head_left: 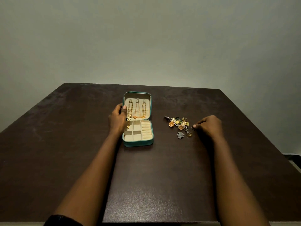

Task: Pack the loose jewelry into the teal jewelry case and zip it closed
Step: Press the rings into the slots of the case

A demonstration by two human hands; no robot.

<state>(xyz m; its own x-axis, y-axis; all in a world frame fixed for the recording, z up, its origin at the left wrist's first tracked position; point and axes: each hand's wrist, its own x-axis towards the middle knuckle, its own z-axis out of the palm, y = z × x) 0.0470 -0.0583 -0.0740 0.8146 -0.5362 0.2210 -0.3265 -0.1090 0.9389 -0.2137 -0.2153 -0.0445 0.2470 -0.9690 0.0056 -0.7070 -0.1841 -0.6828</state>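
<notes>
The teal jewelry case (138,143) lies open on the dark table, cream lining up. Three gold chains (137,110) hang in its raised lid. Its lower half has square compartments and a ring-roll section that look bare. My left hand (117,119) grips the left edge of the lid, thumb on the lining. To the right lies a heap of loose jewelry (179,124): gold, orange and silver earrings and rings. My right hand (208,126) rests at the heap's right side, fingertips pinching a small silver ring (193,127).
The dark brown table (65,144) ends at a pale wall behind. Its near edge runs just below my forearms. A dark sleeve cuff (63,220) shows at my left arm.
</notes>
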